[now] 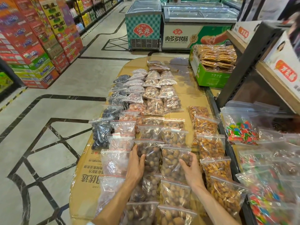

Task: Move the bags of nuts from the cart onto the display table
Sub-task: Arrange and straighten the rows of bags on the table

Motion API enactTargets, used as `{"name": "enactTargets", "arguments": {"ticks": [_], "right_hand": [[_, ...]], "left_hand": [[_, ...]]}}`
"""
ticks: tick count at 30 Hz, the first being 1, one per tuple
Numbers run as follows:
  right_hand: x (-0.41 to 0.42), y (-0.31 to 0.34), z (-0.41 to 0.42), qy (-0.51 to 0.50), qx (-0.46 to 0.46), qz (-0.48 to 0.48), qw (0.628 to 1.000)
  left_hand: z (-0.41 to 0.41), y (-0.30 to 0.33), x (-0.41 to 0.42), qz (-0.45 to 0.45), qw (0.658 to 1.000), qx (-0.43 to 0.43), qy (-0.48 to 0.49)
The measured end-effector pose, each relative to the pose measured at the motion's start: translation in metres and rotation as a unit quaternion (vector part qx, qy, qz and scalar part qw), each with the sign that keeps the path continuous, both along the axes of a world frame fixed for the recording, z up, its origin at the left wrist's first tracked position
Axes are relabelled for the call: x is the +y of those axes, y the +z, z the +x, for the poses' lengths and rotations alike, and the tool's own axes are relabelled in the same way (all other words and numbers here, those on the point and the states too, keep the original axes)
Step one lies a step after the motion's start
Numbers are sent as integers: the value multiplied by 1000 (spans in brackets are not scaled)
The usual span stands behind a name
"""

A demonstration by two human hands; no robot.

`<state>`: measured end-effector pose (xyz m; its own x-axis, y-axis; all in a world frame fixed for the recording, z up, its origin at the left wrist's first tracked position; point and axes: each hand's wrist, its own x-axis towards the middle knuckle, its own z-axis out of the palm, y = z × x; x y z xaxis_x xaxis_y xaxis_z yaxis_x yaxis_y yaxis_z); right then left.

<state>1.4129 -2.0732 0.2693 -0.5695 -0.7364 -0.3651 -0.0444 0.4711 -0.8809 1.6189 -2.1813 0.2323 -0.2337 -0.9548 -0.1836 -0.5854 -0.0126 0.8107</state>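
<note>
Left hand (136, 161) resting flat on dark nut bag (150, 155), right hand (190, 168) gripping adjacent nut bag (174, 161), lower centre, cardboard-covered table (86, 172)

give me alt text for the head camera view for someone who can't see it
Two hands rest on clear zip bags of brown nuts, left hand on one bag, right hand on its neighbour, amid rows of bagged nuts on a cardboard-covered display table in a shop aisle.
</note>
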Motion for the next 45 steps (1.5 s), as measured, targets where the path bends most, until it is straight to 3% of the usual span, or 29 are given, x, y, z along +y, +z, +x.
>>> {"name": "enactTargets", "arguments": {"ticks": [13, 20, 29, 32, 34, 38, 45], "right_hand": [[6, 8, -1, 12, -10, 15, 1000], [34, 6, 1, 61, 33, 56, 996], [78, -30, 14, 123, 26, 184, 975], [86, -56, 5, 132, -29, 186, 973], [88, -32, 15, 119, -58, 197, 971], [87, -20, 17, 95, -122, 173, 973], [95, -12, 19, 130, -115, 95, 980]], "left_hand": [[10, 3, 26, -9, 999, -1, -46], [24, 1, 36, 44, 996, -28, -74], [28, 3, 55, 63, 982, -155, -92], [28, 10, 52, 87, 969, -212, -96], [28, 13, 50, 94, 964, -228, -103], [29, 16, 50, 114, 958, -243, -98], [40, 14, 52, 93, 973, -171, -121]]}}
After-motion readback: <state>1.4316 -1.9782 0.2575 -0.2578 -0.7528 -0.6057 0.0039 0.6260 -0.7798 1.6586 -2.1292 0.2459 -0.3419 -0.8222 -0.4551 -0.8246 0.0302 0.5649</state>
